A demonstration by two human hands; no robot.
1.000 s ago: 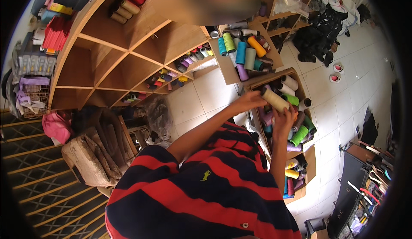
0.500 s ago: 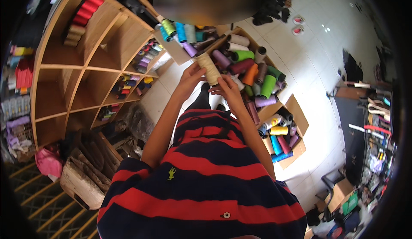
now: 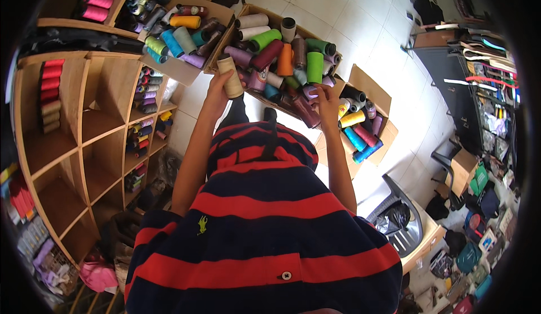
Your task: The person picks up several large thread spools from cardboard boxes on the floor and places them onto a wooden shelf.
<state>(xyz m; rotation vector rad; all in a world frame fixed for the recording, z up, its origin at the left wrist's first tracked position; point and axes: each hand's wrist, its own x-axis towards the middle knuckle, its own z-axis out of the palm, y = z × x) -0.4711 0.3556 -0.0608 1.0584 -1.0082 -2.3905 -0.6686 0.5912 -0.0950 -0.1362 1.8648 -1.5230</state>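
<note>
My left hand [image 3: 217, 92] is closed around a cream thread spool [image 3: 229, 76], which stands nearly upright beside the near left edge of a large cardboard box [image 3: 209, 65]. Thread spools in many colours fill this box, among them a bright green spool [image 3: 315, 67], an orange spool [image 3: 284, 60] and a dark red spool [image 3: 267, 55]. At the box's near right side, my right hand [image 3: 325, 104] has its fingers bent onto a lilac thread spool [image 3: 309, 92]. The fingers hide part of that spool.
Another open carton [image 3: 183, 77] of spools lies at the far left. A smaller carton [image 3: 372, 91] with more spools stands right of the large box. Wooden shelving [image 3: 84, 102] rises along the left. A grey chair [image 3: 411, 215] stands at the lower right, on pale floor tiles [image 3: 360, 18].
My hands have parted. The left keeps the cream spool, while the right has let go of it and reached to the lilac spool in the box. The view has turned to the right.
</note>
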